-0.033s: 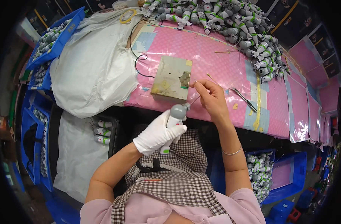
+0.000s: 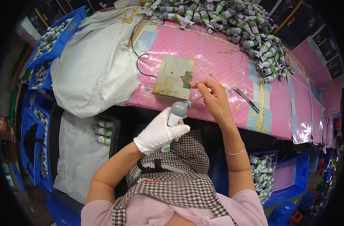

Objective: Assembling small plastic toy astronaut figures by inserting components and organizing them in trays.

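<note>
Gloved left hand (image 2: pixel 158 130) wraps the white body of a grey-and-white figure (image 2: pixel 179 109), its round head poking out beyond the thumb; bare right hand (image 2: pixel 214 98), just beside that head, pinches a slender piece (image 2: pixel 197 100) too fine to identify; the figure looks light, stiff and smooth, probably plastic, so it could slip in the glove; best gripped round the body, sparing the likely fragile end knob (image 2: pixel 188 103).

Box (image 2: pixel 166 75) sat on the counter (image 2: pixel 224 71), just beyond the worker's left hand (image 2: pixel 158 130), figure (image 2: pixel 179 109) in it. Figure heap (image 2: pixel 251 34) lay behind right, pen (image 2: pixel 247 101) right of box. Sheet (image 2: pixel 96 67) spread left, tray (image 2: pixel 115 141) nearer. Crates (image 2: pixel 69 40) stood far left.
</note>
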`<action>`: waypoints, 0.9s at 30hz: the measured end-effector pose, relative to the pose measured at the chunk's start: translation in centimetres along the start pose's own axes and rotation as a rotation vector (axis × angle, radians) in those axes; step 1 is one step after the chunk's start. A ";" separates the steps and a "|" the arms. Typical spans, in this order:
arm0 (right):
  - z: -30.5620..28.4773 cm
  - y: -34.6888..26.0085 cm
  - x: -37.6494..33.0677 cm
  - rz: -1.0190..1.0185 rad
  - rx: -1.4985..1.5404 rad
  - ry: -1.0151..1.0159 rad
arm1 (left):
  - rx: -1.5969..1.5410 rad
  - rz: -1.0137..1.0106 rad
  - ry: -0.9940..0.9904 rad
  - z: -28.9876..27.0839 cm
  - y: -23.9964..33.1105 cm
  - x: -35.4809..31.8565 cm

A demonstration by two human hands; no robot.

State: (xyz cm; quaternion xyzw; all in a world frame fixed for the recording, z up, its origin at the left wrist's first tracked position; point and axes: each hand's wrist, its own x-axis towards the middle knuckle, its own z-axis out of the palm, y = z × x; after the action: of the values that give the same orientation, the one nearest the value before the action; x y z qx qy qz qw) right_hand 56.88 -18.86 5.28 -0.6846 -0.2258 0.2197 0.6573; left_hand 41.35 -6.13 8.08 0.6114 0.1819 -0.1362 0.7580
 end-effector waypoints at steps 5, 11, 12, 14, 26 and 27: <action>-0.4 -0.6 1.6 -0.050 -0.466 -0.129 | -0.126 0.194 0.117 -0.7 0.7 0.8; -0.7 -1.1 2.4 0.196 -0.099 -0.275 | -0.530 0.119 -0.036 -1.6 1.3 1.9; -0.7 -0.9 2.5 0.201 -0.101 -0.274 | -0.535 0.114 -0.038 -1.6 1.5 2.0; -0.6 -0.5 2.5 0.349 0.098 -0.221 | -0.560 0.122 -0.045 -1.5 1.7 2.4; 1.9 -1.3 3.4 0.077 -0.202 -0.242 | -0.583 0.180 -0.003 -3.6 1.2 1.9; 0.6 0.0 3.3 -0.174 -0.395 -0.079 | -0.606 0.237 -0.069 -3.1 1.3 1.8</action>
State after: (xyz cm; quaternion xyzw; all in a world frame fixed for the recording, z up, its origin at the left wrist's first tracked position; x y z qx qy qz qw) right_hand 59.20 -16.39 5.24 -0.7689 -0.3480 0.1403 0.5177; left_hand 43.16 -2.80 7.90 0.3700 0.1158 -0.0073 0.9218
